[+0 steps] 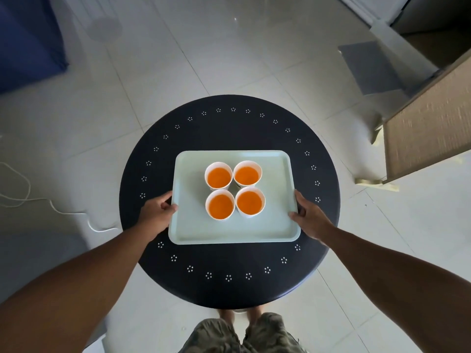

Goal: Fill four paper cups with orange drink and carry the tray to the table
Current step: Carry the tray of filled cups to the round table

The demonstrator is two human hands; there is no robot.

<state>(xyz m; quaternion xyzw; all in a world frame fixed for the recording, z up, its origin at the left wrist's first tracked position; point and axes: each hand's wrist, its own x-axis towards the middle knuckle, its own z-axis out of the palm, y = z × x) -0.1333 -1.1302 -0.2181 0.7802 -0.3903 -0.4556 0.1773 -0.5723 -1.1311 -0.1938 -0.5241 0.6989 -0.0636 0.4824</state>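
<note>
A pale green tray (275, 225) lies over the middle of a round black table (229, 286) with a ring of white dot flowers. Several white paper cups stand on it in a tight square, each holding orange drink: far left (218, 175), far right (247, 173), near left (220, 205), near right (250, 202). My left hand (156, 212) grips the tray's left rim, thumb on top. The tray's right rim is held the same way by my right hand (309, 216). Whether the tray rests on the table or hovers just above it, I cannot tell.
White floor tiles surround the table. A woven tan cabinet (430, 138) stands at the right, with a grey mat (369, 64) beyond it. Dark blue furniture (28, 39) fills the far left corner. A white cable (51, 202) trails on the floor at the left.
</note>
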